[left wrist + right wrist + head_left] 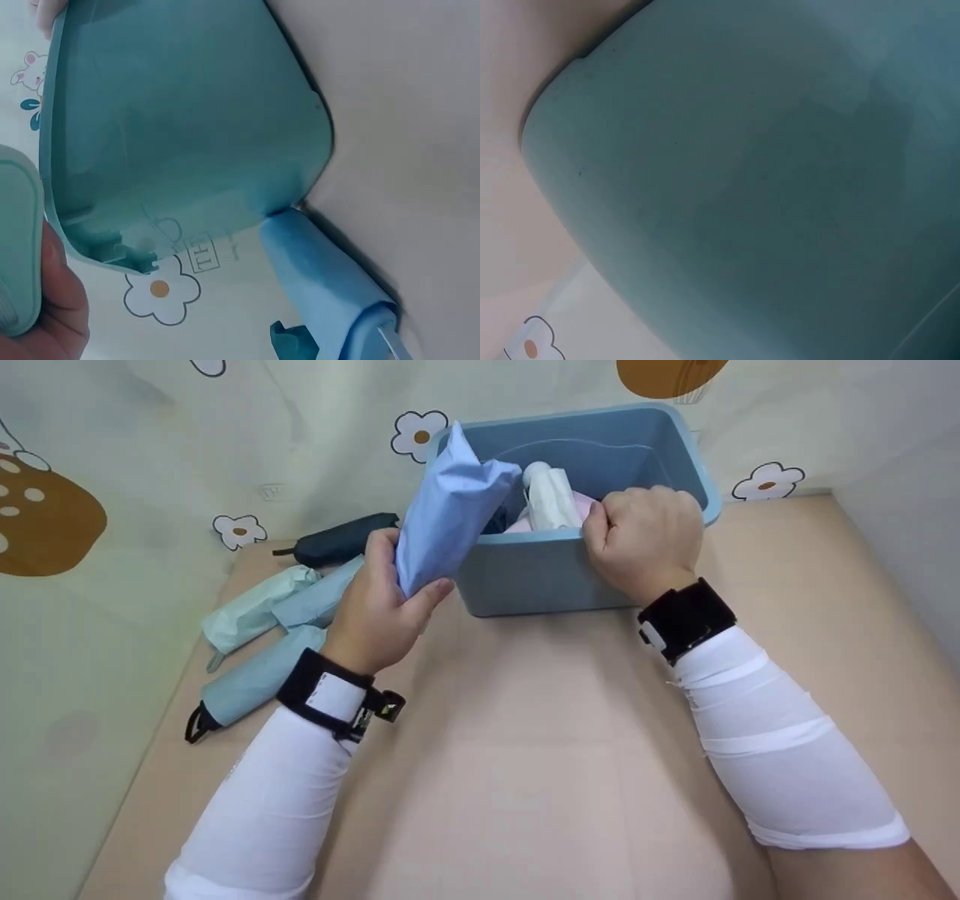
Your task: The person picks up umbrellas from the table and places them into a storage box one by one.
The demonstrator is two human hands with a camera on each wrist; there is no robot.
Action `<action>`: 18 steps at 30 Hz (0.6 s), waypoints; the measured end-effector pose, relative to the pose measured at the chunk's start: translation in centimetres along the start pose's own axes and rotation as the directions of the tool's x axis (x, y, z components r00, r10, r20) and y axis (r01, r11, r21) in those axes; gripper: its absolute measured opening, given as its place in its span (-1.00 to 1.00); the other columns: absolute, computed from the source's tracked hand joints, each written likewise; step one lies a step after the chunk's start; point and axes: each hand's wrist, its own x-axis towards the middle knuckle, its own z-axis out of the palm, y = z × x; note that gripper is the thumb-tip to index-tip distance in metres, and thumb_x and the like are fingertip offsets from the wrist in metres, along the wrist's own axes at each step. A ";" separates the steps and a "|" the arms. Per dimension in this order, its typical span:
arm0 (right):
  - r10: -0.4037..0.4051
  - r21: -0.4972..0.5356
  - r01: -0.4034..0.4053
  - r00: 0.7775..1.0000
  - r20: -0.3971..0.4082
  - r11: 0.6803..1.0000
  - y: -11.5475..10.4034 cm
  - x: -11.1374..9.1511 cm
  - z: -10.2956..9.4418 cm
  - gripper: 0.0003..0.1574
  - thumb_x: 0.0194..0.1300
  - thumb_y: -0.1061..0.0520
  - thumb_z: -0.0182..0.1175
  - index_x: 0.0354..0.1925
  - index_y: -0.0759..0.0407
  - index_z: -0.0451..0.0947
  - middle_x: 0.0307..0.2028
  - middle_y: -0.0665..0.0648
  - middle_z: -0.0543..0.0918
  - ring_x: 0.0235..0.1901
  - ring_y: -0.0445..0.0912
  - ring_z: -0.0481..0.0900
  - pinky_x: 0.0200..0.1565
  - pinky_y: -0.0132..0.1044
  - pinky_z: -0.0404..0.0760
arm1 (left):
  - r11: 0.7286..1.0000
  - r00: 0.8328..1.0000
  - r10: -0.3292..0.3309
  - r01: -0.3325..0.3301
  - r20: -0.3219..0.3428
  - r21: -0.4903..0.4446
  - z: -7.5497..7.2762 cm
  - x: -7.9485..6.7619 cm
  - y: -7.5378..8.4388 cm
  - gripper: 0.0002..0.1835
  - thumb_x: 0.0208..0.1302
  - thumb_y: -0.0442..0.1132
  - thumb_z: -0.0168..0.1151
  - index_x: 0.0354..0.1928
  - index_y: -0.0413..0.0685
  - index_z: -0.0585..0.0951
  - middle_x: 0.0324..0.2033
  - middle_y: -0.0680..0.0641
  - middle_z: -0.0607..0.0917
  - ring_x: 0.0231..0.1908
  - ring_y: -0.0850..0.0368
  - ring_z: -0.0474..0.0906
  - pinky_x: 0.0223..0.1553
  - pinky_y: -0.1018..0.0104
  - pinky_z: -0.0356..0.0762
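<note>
In the head view my left hand (382,611) grips a folded light blue umbrella (454,514), held tilted by the bin's near left corner. A pale rounded end (19,240) shows by the fingers in the left wrist view. My right hand (649,536) is curled over the front rim of the blue-grey plastic bin (540,577). Inside the bin lie a white folded umbrella (553,499), something pink (583,504) and a dark item (496,520), partly hidden. The right wrist view shows mostly the bin's wall (727,172).
Left of the bin, several folded umbrellas lie on the table (540,780): a dark one (341,540), a mint one (259,607), a light blue one (319,596) and a grey-blue one (259,679) with a black loop. A flower-patterned backdrop (322,442) stands behind.
</note>
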 end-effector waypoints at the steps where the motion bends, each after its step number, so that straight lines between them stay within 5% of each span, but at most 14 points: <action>1: -0.004 -0.002 0.004 1.000 -0.002 1.000 0.0 0.0 0.0 -0.34 0.45 -0.04 -0.15 -0.75 0.21 0.34 -0.74 0.11 0.23 -0.70 0.12 0.28 -0.54 -0.15 0.04 | 1.000 1.000 0.000 -0.001 -0.012 -0.008 0.0 0.2 0.1 -0.26 0.43 0.00 0.36 0.43 -0.11 0.19 0.26 -0.27 0.51 0.18 -0.15 0.53 0.27 -0.20 0.52; 8: 0.010 -0.011 -0.010 0.999 0.039 1.000 -0.1 -0.1 -0.3 -0.33 0.47 -0.06 -0.19 -0.73 0.22 0.36 -0.74 0.14 0.27 -0.68 0.13 0.31 -0.54 -0.15 0.07 | 0.998 0.998 -0.027 0.024 -0.056 -0.052 -0.1 2.0 1.2 -0.29 0.44 -0.01 0.33 0.41 -0.19 0.23 0.25 -0.25 0.52 0.18 -0.09 0.51 0.28 -0.08 0.51; 18: 0.027 -0.005 -0.027 0.997 0.066 1.000 -0.1 0.0 -0.2 -0.32 0.47 -0.06 -0.20 -0.72 0.22 0.39 -0.73 0.15 0.29 -0.66 0.13 0.32 -0.52 -0.14 0.09 | 0.999 0.993 -0.049 0.051 -0.107 0.016 0.8 5.7 4.6 -0.31 0.46 0.07 0.30 0.39 -0.13 0.24 0.20 -0.17 0.59 0.17 0.04 0.59 0.28 0.11 0.52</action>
